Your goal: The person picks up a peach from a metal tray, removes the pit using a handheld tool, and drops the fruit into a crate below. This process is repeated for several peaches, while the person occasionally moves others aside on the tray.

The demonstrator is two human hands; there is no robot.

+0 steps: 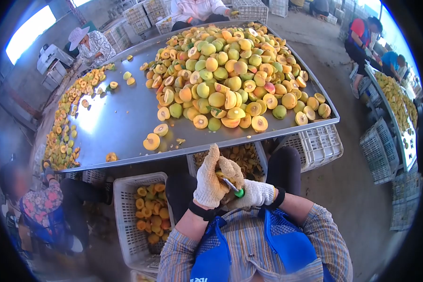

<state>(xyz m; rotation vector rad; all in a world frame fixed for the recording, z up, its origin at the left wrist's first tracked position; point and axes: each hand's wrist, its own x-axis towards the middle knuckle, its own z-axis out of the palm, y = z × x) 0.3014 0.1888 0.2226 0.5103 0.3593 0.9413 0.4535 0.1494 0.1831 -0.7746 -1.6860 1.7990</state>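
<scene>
Your gloved left hand (209,182) is curled around a yellow fruit piece (219,174), mostly hidden by the fingers. Your right hand (253,193) is closed on a small tool (239,193) with a green end, its metal part lying against the fruit. Just beyond your hands, a crate (263,162) of fruit pieces sits between your knees; to your left stands a white crate (121,221) holding orange halves. Ahead, the metal table (110,136) bears a large heap of apricot-like fruit (221,80), whole and halved. Other people sit around it.
</scene>
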